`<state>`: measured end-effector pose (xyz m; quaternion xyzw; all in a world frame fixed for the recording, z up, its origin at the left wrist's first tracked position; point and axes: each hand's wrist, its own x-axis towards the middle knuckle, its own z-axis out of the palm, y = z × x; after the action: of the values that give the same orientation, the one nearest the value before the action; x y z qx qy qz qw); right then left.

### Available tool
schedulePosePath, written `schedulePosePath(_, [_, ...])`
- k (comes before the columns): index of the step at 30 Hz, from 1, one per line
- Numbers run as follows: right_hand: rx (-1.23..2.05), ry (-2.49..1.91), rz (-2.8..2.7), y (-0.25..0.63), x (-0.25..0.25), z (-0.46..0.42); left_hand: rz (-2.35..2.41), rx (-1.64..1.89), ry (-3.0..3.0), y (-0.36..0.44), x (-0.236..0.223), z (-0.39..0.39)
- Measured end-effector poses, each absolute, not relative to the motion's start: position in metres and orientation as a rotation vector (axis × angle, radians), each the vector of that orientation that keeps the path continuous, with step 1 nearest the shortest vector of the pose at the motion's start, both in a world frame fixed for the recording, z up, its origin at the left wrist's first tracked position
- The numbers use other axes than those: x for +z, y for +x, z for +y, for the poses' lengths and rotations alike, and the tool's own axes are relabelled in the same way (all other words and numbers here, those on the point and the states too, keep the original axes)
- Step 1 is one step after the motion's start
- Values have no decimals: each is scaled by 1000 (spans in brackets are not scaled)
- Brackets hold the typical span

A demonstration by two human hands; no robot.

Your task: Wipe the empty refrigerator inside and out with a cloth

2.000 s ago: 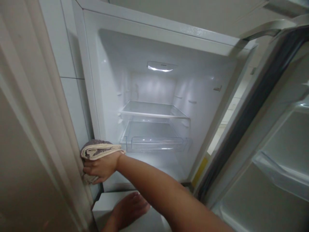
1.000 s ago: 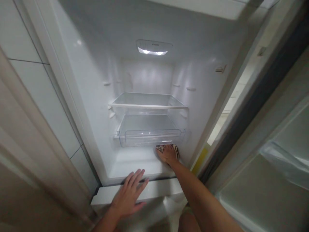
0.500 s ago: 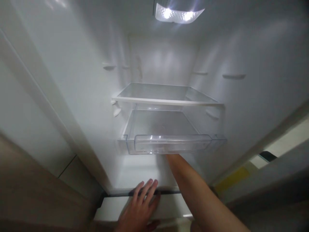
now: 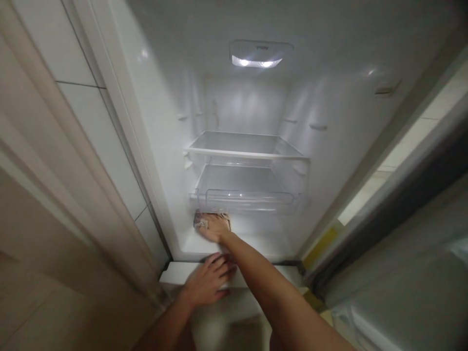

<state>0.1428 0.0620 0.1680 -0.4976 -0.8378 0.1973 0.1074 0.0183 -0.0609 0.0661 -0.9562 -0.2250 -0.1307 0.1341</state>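
Note:
Inside the refrigerator, my right hand [image 4: 213, 228] presses down on a brown and white patterned cloth [image 4: 198, 217], which lies on the white fridge floor [image 4: 261, 239] near the left wall. The palm covers much of the cloth, and its fingers point towards the back. Closer to me, my left hand [image 4: 210, 280] rests with fingers apart on the white front ledge [image 4: 179, 271] below the opening, holding nothing. Above the right hand hangs a clear plastic drawer [image 4: 252, 200].
A glass shelf [image 4: 248, 145] with a white rim sits above the drawer. The lit lamp [image 4: 256, 62] is in the ceiling. Tiled wall [image 4: 82, 112] stands to the left, and the open fridge door [image 4: 413, 263] is on the right.
My right hand, hidden under the drawer before, has come forward and left and now shows with the cloth. The view has pulled back; my left hand stays at the front ledge.

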Motion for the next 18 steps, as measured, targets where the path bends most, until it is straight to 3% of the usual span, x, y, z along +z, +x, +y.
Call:
schedulePosePath(9, [428,-1640,-2359,250,165,-19,-455,-354,-2771,5,84,-63])
schedulePosePath(18, [211,-2128,-1891,313,153,28,-722,-523,-2518,-47,80,-50])
